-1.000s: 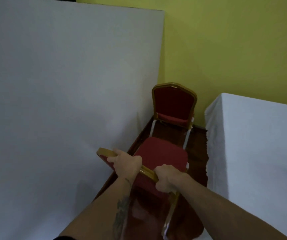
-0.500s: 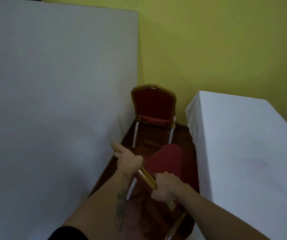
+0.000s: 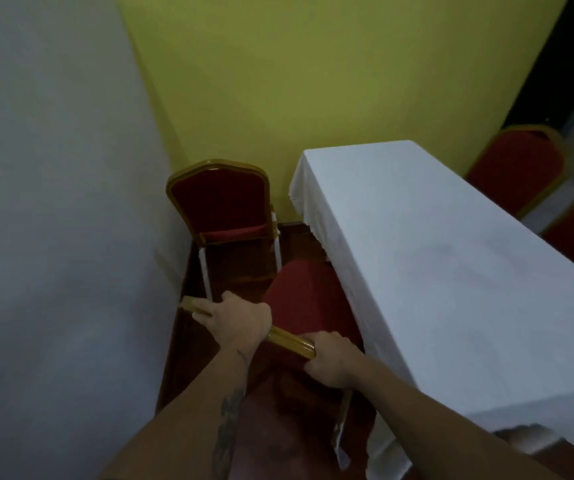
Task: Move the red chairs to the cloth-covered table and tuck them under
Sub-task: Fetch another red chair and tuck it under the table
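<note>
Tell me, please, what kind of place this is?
Probably a banquet or function room: a long table under a white cloth, red padded chairs with gold-painted frames, and a plain yellow wall. Both hands grip one chair's gold top rail.

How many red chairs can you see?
3. One is held by both hands at its gold back, its seat against the white tablecloth. One stands by the yellow wall. One is beyond the table, far right. More may be hidden.

No text, label, brand, number or sign can be read anywhere. The forearm tattoo [image 3: 227, 424] is too blurred to tell whether it holds letters.
</note>
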